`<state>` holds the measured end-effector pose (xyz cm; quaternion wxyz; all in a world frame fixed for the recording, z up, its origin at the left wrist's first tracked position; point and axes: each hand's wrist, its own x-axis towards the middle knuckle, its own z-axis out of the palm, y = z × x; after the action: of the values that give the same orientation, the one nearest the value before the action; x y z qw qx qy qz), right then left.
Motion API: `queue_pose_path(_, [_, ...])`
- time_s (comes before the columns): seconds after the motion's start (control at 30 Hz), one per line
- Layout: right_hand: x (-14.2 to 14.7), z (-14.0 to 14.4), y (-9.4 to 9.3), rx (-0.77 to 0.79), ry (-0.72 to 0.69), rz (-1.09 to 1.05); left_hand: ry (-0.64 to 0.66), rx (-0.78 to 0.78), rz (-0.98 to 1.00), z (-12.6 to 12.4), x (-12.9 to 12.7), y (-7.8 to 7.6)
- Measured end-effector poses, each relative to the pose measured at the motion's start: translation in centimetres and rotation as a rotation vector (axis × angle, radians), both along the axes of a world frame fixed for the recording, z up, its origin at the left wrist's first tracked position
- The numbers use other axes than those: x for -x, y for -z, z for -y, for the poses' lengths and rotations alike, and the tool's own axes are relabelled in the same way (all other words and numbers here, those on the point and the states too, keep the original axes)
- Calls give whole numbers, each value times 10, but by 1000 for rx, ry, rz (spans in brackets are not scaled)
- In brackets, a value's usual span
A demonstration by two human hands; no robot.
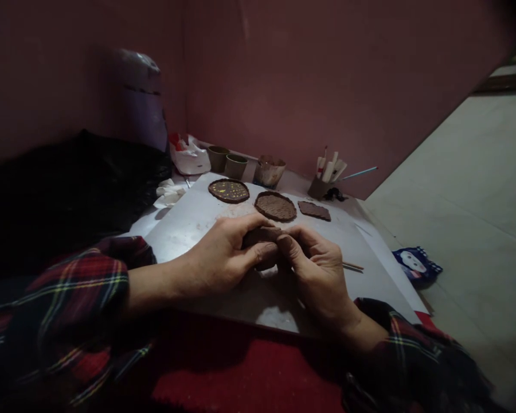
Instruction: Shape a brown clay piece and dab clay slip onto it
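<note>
My left hand (pixel 223 258) and my right hand (pixel 316 269) meet over the white board (pixel 189 221), both pinching one brown lump of clay (pixel 262 236) between thumbs and fingers. The lump is mostly hidden by my fingers. Beyond it lie three flat clay pieces: a round disc with yellow dots (pixel 229 190), a plain textured disc (pixel 276 206) and a smaller flat slab (pixel 313 210). A thin wooden stick (pixel 352 266) lies on the board just right of my right hand.
Two small clay cups (pixel 227 162) and a smeared bowl (pixel 269 171) stand at the back by the wall. A holder with tools and brushes (pixel 327 175) is at the back right. A black bag (pixel 69 189) fills the left. A blue patterned packet (pixel 416 264) lies on the floor.
</note>
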<state>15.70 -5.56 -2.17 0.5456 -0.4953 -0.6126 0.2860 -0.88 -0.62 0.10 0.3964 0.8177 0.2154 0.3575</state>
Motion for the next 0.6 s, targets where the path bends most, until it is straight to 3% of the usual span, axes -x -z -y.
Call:
queue_pose_path(0.1, [1, -2, -2, 26, 2, -30, 18, 82, 28, -1, -1, 1])
queue_pose_path(0.3, [0, -2, -4, 53, -5, -118, 94, 417, 71, -5, -5, 3])
queue_pose_path(0.6, [4, 4, -3, 101, -74, -108, -53, 134, 9, -2, -4, -1])
